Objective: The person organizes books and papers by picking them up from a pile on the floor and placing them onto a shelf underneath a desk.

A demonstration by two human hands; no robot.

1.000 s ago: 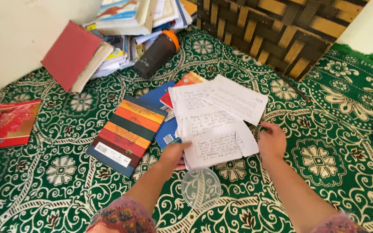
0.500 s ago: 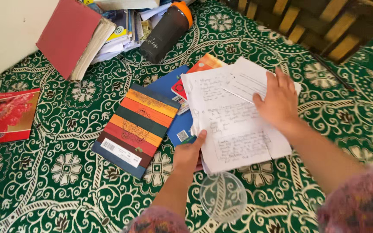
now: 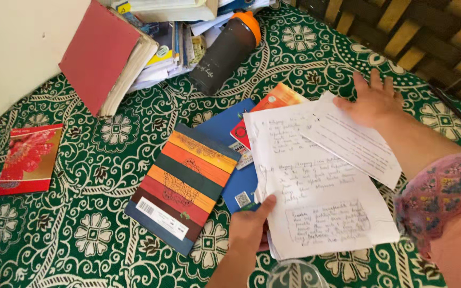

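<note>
Two hands squaring a loose stack of handwritten papers on a green patterned mat.

Left hand (image 3: pixel 249 226) pinching the stack of handwritten papers (image 3: pixel 321 213) at its lower left corner, thumb on top; right hand (image 3: pixel 373 101) spread flat, fingers apart, pressing the loose top sheet (image 3: pixel 356 141) at its far corner. Stack near the mat (image 3: pixel 81 234) middle, overlapping a blue book (image 3: pixel 225 128) and an orange booklet (image 3: pixel 276 98), beside a striped notebook (image 3: pixel 185 184). Best done by keeping the pinch firm, sliding the skewed sheet square, sparing the clear plastic lid (image 3: pixel 297 274) at the near edge.
</note>
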